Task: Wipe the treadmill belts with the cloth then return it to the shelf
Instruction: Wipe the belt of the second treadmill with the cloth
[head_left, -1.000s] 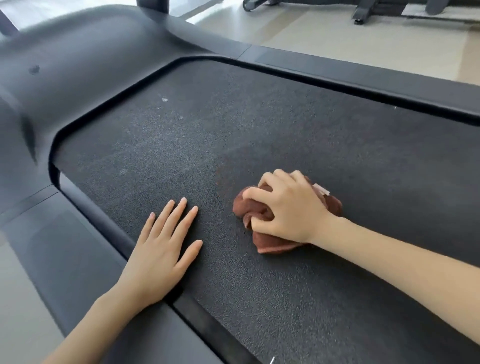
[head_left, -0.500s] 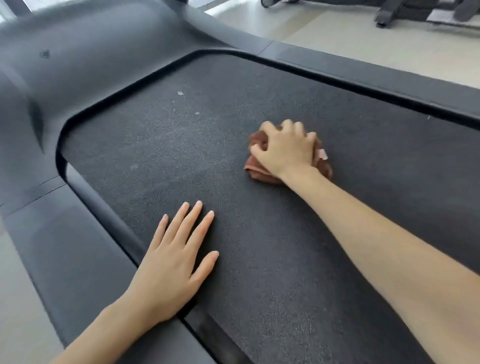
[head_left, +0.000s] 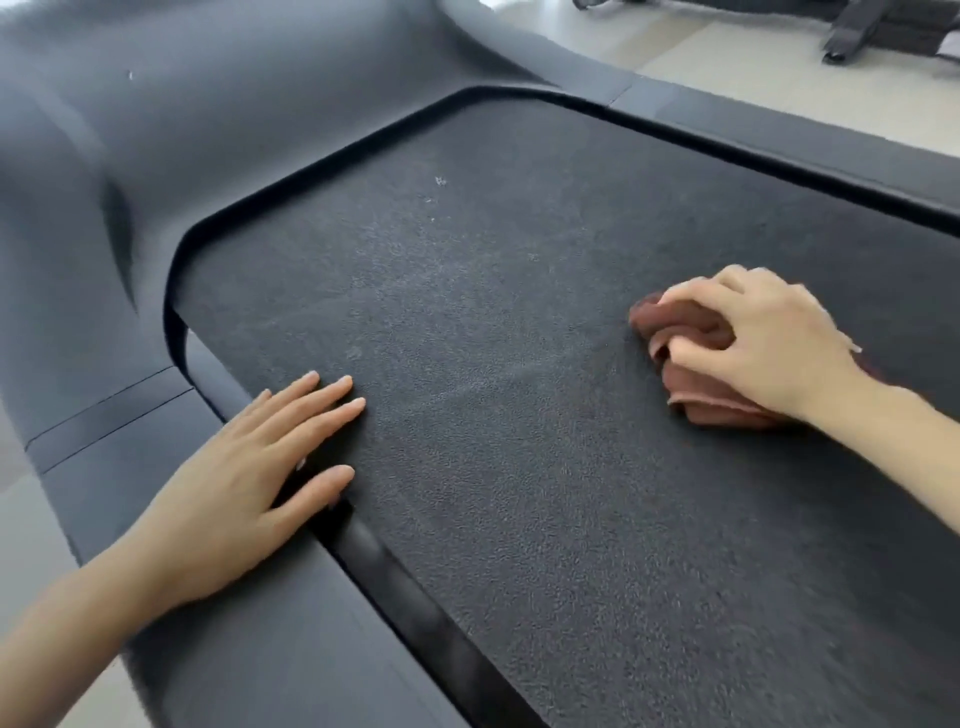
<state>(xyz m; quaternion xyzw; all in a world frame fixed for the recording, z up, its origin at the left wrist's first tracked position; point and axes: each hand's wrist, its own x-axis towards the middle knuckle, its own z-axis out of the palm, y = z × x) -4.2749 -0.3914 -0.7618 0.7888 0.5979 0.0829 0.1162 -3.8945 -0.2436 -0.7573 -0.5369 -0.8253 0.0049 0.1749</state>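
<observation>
Dark textured treadmill belt (head_left: 545, 467) fills view. Right grip (head_left: 763, 343) curled tight round bunched brown cloth (head_left: 680, 319), pressed on belt beneath it. Left grip (head_left: 234, 483) flat, fingers (head_left: 332, 389) straight, across side rail (head_left: 119, 467) and belt edge.

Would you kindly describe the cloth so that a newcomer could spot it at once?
Start at the wide dark treadmill belt filling the view. On its right side, the right hand grips a bunched cloth. It is the only reddish-brown thing among black and grey surfaces.
</observation>
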